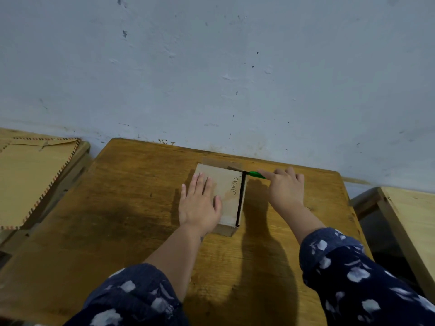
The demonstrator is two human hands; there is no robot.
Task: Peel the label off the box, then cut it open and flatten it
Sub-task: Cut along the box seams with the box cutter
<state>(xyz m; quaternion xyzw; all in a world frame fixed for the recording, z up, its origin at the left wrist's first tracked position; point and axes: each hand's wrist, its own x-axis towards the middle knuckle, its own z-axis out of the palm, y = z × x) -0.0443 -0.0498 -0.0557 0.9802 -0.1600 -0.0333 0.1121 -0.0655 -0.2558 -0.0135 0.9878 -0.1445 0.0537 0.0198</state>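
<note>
Head view looks down on a worn wooden table [141, 208] pushed up against a scuffed blue-grey wall [211, 67]. Small cardboard box [226, 196] sits toward the back middle of the table, a bit right of centre, with some handwriting on its top and a thick black line running along its right edge. Its far flap looks opened, standing up a little by the wall side.

Left hand [200, 203] lies flat on the top of the box, fingers [200, 184] straight and slightly spread, pressing it down, thumb out toward the near right.

Right hand [286, 187] is just beside the box on its right, fingers curled round a green-handled cutter [256, 174], index finger stretched along it. The tool's tip meets the far right corner of the box, right where the black line starts.

Both forearms come out of dark blue sleeves [364, 278] with white blotches.

Off to the left there's another table with a big brown envelope [30, 180] with striped edging lying on it, and a lighter wooden table [412, 220] at the right edge
</note>
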